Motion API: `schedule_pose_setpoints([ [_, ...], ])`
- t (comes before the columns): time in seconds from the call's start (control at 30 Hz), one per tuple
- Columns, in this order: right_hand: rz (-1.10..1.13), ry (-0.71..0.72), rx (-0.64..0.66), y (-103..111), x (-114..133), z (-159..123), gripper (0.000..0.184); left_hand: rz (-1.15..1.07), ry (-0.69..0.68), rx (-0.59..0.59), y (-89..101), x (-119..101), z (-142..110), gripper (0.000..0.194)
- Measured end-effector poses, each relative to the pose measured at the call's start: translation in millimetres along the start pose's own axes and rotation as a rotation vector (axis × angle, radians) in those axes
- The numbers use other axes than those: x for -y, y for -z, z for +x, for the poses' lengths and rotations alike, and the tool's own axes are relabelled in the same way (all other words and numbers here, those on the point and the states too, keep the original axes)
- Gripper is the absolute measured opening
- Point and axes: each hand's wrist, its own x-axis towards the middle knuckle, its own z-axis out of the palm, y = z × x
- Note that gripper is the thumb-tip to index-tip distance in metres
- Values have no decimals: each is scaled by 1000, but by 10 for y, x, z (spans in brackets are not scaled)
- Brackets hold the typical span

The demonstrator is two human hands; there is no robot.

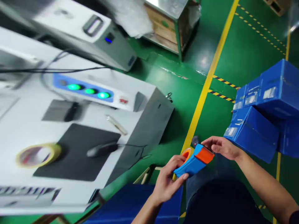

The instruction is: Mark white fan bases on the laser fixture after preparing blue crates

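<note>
A blue and orange tape dispenser (190, 166) with a yellowish roll of tape (192, 151) on it is held out in front of my body. My left hand (167, 180) is closed around its rear part, thumb along the near side. At the orange front end, my right hand (220, 147) has its fingers bent against the dispenser's edge. Whether those fingertips also pinch the tape's loose end cannot be made out.
To the left, a white table carries a yellow tape roll (38, 155), a black mouse pad (81, 152), a mouse (102, 150), a utility knife (116, 124) and a power strip (93, 91). Blue boxes (253, 133) are stacked at the right. A metal-topped bench (168, 7) stands beyond.
</note>
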Motion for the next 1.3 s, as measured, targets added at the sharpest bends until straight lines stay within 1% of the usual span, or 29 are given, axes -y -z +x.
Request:
schedule_pose_setpoints([
  [0.1, -26, -29, -57, 396, -115, -260, 57, 21, 59, 149, -305, -55, 198, 39],
  [0.2, -7, -12, -166, 868, -354, -574, 61, 87, 148, 307, -717, -43, 410, 39],
  [0.27, 19, 12, -253, 1208, -584, -837, 62, 154, 225, 424, -1081, -15, 562, 44],
  [0.3, 29, 21, -309, 1384, -715, -986, 61, 195, 268, 479, -1298, -1, 644, 49],
  [0.37, 34, 31, -443, 1750, -994, -1321, 52, 296, 359, 586, -1816, 12, 820, 59],
  [0.4, 32, 34, -511, 1944, -1138, -1508, 44, 351, 404, 646, -2120, 10, 909, 64],
  [0.47, 34, 38, -630, 2363, -1431, -1922, 28, 460, 486, 774, -2819, -6, 1078, 70],
  [0.53, 46, 42, -729, 2835, -1730, -2383, 18, 564, 533, 884, -3627, -17, 1214, 72],
  [0.6, 56, 30, -815, 3368, -2037, -2869, 18, 654, 536, 960, -4515, 5, 1312, 71],
  [0.7, 78, -19, -915, 4260, -2515, -3606, 23, 749, 518, 1062, -5925, 102, 1421, 67],
  [0.8, 148, -27, -1001, 5224, -3008, -4369, 27, 814, 502, 1140, -7299, 222, 1533, 63],
  [0.87, 188, -20, -1086, 5887, -3351, -4924, 27, 863, 467, 1180, -8102, 296, 1629, 61],
  [0.9, 198, -31, -1154, 6219, -3526, -5212, 29, 895, 443, 1190, -8452, 335, 1686, 61],
  [0.93, 206, -46, -1235, 6549, -3700, -5498, 30, 923, 423, 1196, -8766, 379, 1749, 62],
  [1.0, 232, -84, -1408, 7186, -4024, -6017, 37, 960, 409, 1198, -9293, 498, 1892, 62],
  [1.07, 260, -62, -1464, 7777, -4277, -6392, 40, 968, 434, 1195, -9723, 679, 2047, 63],
  [1.1, 234, -52, -1469, 8048, -4368, -6510, 41, 969, 452, 1194, -9917, 794, 2126, 63],
  [1.13, 185, -42, -1475, 8301, -4435, -6582, 43, 975, 463, 1183, -10103, 924, 2205, 64],
  [1.2, 75, -31, -1518, 8746, -4516, -6616, 48, 989, 461, 1140, -10455, 1213, 2355, 65],
  [1.3, 31, -15, -1621, 9259, -4600, -6532, 49, 1000, 437, 1100, -10899, 1658, 2556, 67],
])
